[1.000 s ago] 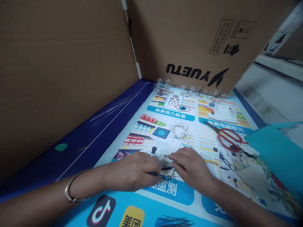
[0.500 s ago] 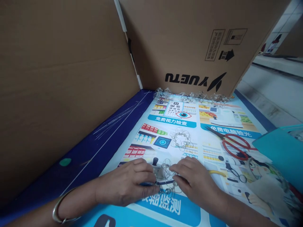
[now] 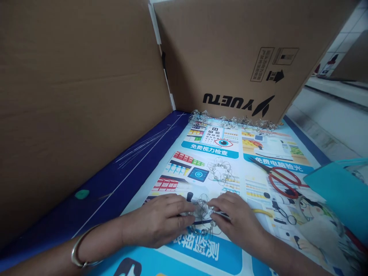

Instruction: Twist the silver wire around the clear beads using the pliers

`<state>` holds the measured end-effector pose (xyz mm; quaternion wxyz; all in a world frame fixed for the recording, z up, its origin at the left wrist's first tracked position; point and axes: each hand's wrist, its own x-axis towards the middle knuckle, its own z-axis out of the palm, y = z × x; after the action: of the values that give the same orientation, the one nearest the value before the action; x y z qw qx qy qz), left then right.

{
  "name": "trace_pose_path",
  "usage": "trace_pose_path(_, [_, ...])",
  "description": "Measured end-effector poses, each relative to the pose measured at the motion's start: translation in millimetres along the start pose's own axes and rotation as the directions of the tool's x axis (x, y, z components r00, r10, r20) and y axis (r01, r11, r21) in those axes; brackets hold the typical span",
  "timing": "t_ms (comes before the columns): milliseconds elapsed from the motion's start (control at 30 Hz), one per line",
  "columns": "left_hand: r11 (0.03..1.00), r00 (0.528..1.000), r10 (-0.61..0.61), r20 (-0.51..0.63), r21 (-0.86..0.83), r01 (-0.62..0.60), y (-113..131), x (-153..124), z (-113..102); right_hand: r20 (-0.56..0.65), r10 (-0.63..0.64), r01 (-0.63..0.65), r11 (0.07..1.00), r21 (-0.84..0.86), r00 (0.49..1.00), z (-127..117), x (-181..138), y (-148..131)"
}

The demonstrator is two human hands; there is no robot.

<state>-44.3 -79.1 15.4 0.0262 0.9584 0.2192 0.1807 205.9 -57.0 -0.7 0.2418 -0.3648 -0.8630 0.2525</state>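
Observation:
My left hand [image 3: 161,222] and my right hand [image 3: 237,220] meet low in the middle, over a printed blue poster [image 3: 207,145] that covers the table. Both pinch a small wire-and-clear-bead ornament [image 3: 204,216] between their fingertips. A thin dark rod lies across the ornament, under the fingers. A silver bangle [image 3: 79,249] circles my left wrist. A second, finished wire-and-bead ring [image 3: 220,170] lies just beyond the hands.
Cardboard sheets [image 3: 86,76] stand as walls on the left and at the back. A row of bead ornaments [image 3: 232,120] lies along the back wall. Red-handled scissors [image 3: 276,174] lie to the right, beside a teal bag [image 3: 339,193]. Loose thin wires [image 3: 143,143] rest at left.
The hands stay closed on the ornament, with small finger shifts. The view has tilted slightly.

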Motion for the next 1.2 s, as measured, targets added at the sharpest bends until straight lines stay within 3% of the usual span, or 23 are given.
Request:
trace_pose_path(467, [0.985,0.981,-0.13,-0.144,0.094,0.144,2.9,1.7,17.2,0.019,0.032,-0.031,0.996,-0.089,0.999,0.1,-0.6,-4.7])
trace_pose_path(700, [0.985,0.979,-0.155,-0.131,0.058,0.164,0.2,2.1,23.6,0.086,0.071,-0.047,0.967,-0.251,0.994,-0.8,2.8,-12.8])
trace_pose_path(900, [0.982,0.978,-0.164,-0.13,0.076,0.175,0.8,0.6,29.6,0.161,0.145,-0.09,0.948,-0.306,0.976,-6.8,13.8,-19.8])
trace_pose_path(1200, [0.978,0.981,-0.154,-0.123,0.123,0.168,2.0,-0.4,30.3,0.17,0.142,-0.087,0.951,-0.296,0.975,-9.2,15.6,-25.0])
